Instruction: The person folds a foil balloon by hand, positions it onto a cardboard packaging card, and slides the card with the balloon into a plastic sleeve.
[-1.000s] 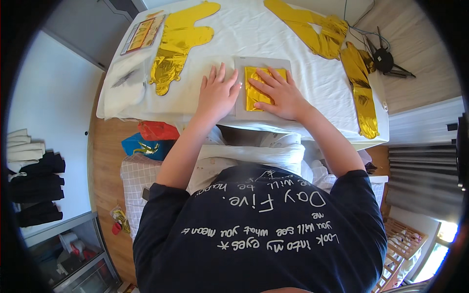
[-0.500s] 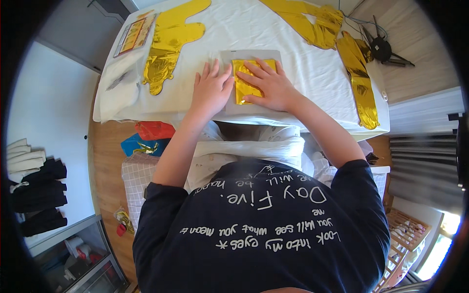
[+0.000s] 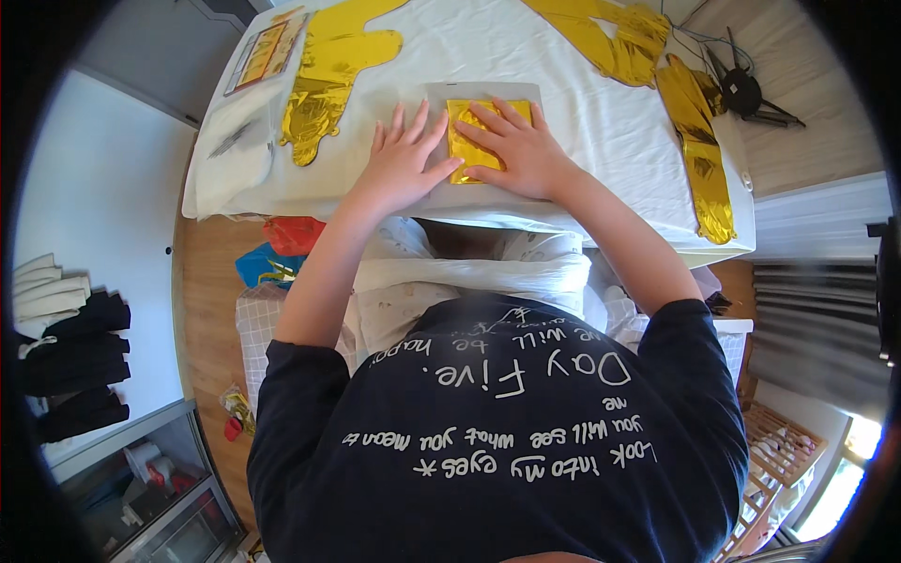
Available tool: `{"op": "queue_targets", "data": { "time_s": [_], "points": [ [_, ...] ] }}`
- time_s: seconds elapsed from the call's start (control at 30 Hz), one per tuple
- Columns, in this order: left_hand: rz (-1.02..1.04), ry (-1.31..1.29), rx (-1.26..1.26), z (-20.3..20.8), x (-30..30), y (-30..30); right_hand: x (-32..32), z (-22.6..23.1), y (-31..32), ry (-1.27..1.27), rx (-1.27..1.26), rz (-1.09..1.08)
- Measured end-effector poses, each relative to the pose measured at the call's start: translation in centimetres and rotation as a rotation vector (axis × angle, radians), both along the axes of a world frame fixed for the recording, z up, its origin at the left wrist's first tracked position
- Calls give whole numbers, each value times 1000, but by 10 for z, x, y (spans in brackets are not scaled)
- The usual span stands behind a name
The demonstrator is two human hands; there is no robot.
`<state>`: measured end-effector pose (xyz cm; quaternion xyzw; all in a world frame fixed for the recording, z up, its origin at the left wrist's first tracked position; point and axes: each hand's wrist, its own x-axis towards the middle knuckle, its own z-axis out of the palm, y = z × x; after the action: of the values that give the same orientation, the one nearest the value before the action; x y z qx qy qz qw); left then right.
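A folded square of shiny gold foil (image 3: 468, 156) lies flat on a thin grey sheet (image 3: 488, 91) at the table's near edge. My right hand (image 3: 527, 153) rests palm down over its right part, fingers spread across the foil. To its left, my left hand (image 3: 402, 164) lies flat with fingers apart, partly on the grey sheet. The left thumb stretches to the foil's lower left edge. Neither hand grips anything. What lies under the right palm is hidden.
Flat gold foil balloons lie on the white cloth (image 3: 404, 80): one at left (image 3: 347, 52), one at far right (image 3: 638, 47), one at right (image 3: 702, 155). Clear plastic bags (image 3: 235, 150) and a printed packet (image 3: 267, 53) sit left. A black device with antennas (image 3: 741, 92) stands right.
My left thumb has swung outward to the foil's lower left edge. The right hand keeps its place on the foil, and the whole view has shifted slightly.
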<state>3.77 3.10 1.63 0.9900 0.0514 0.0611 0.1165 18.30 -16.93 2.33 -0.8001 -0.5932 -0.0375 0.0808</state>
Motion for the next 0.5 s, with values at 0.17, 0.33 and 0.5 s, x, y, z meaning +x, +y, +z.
{"op": "queue_targets", "data": {
  "time_s": [0.17,0.33,0.5],
  "points": [
    [-3,-51,46,2,-3,-3,-5,-1,4,22,24,19],
    [-74,-40,-15,2,-8,0,-10,3,4,187,71,1],
    [-65,-4,33,4,-8,-3,-16,-1,13,200,81,-7]
  ]
}}
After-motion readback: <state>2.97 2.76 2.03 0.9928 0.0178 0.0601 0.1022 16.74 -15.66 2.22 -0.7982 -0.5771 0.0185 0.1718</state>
